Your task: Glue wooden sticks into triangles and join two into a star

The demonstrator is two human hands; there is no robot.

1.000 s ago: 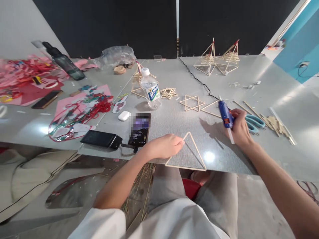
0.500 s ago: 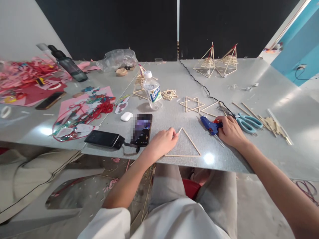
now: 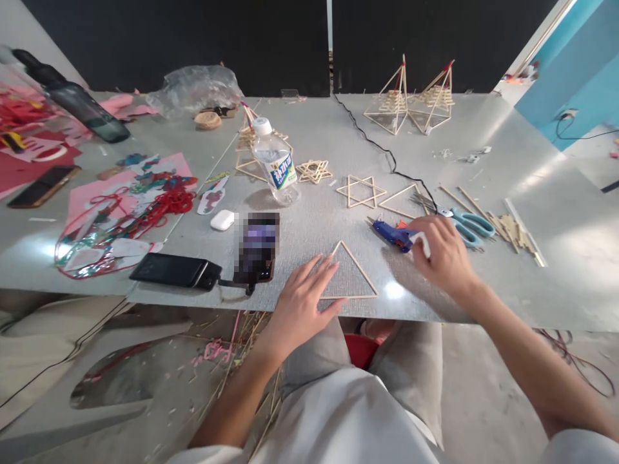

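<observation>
My left hand (image 3: pixel 304 298) lies flat with fingers apart over the left side of a stick triangle (image 3: pixel 358 269) near the table's front edge. Its fingers cover much of that side. My right hand (image 3: pixel 442 251) is curled at the handle end of a blue hot glue gun (image 3: pixel 393 235), whose nozzle points left. A white curved piece (image 3: pixel 423 245) shows between the gun and my thumb. Just behind the right hand are blue-handled scissors (image 3: pixel 474 225), partly covered. Beyond the gun lie another stick triangle (image 3: pixel 399 201) and a six-pointed stick star (image 3: pixel 362 192).
A water bottle (image 3: pixel 278 164) stands mid-table, with a phone (image 3: pixel 268 251) and power bank (image 3: pixel 169 269) nearer. Loose sticks (image 3: pixel 515 229) lie at right. Stick pyramids (image 3: pixel 394 106) stand at the back, where a black cord (image 3: pixel 367 134) runs. Red strings (image 3: pixel 176 196) and scraps spread left.
My left hand has gone from a pinch at the triangle's upper left side to lying flat with fingers spread. My right hand has turned at the glue gun. The camera view has shifted.
</observation>
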